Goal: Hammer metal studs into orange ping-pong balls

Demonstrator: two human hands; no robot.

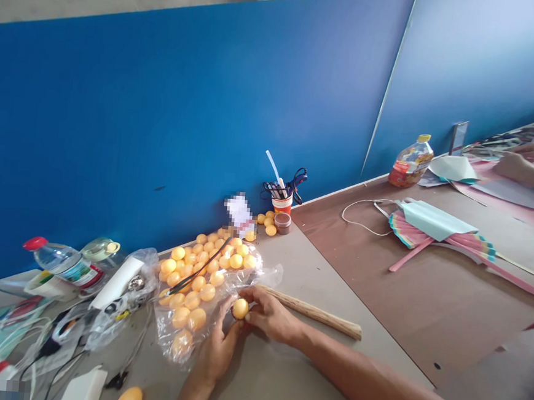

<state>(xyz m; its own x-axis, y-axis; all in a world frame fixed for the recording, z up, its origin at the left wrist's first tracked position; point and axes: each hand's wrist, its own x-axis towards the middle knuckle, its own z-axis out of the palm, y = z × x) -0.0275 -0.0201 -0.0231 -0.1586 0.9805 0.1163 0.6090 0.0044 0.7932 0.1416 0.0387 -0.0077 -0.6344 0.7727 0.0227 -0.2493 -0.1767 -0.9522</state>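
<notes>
Between my two hands, just above the grey tabletop, is one orange ping-pong ball [240, 309]. The thumb and fingers of my right hand [270, 314] grip it from the right. My left hand [219, 347] closes on it from the left, thumb below and fingers partly hidden. A clear plastic bag [164, 333] with many similar orange balls [196, 281] lies beyond and left of my hands, a dark cord [199, 272] across it. Behind my right hand a wooden stick [318, 312] rests on the table.
Bottles [65, 264], cables and plastic wrap crowd the left side. A cup of tools [281, 202] and a small round tub [282, 223] stand by the blue partition [184, 126]. Rightward are a striped fan-like piece [407, 229], a drink bottle [411, 162] and another person's arm [530, 174].
</notes>
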